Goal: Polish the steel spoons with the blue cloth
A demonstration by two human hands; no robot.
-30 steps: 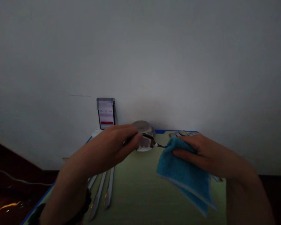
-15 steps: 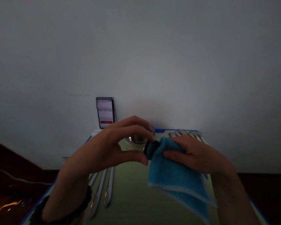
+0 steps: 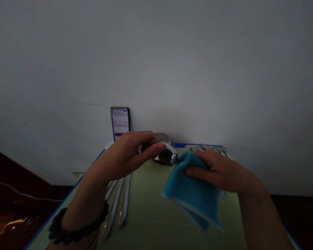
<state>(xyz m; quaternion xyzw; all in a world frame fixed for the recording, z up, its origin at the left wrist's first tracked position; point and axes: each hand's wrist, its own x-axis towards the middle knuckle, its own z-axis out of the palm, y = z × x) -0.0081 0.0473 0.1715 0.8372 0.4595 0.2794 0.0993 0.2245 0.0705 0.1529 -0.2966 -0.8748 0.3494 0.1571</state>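
Note:
My left hand [image 3: 131,152] is closed, thumb on top, around a small shiny metal dish [image 3: 169,152] with a bright rim and a dark hollow; the other fingers are partly hidden. Just to its right, my right hand [image 3: 211,168] is closed on a blue cloth [image 3: 191,194] with a pale edge. The bunched top of this cloth is close to the dish, perhaps touching it, while its lower part hangs down over the table. Behind the dish stands a round metal bowl [image 3: 163,136], partly covered.
Several table knives [image 3: 125,203] lie on the left of the pale green table [image 3: 146,215]. Several spoons [image 3: 205,147] lie at the back right, partly behind my right hand. A phone [image 3: 120,121] leans against the wall [image 3: 172,69]. A white cable [image 3: 26,195] is at far left.
The dish has been turned, so its bright rim and hollow now show. My left thumb has moved up onto it. The cloth has drawn back slightly to the right.

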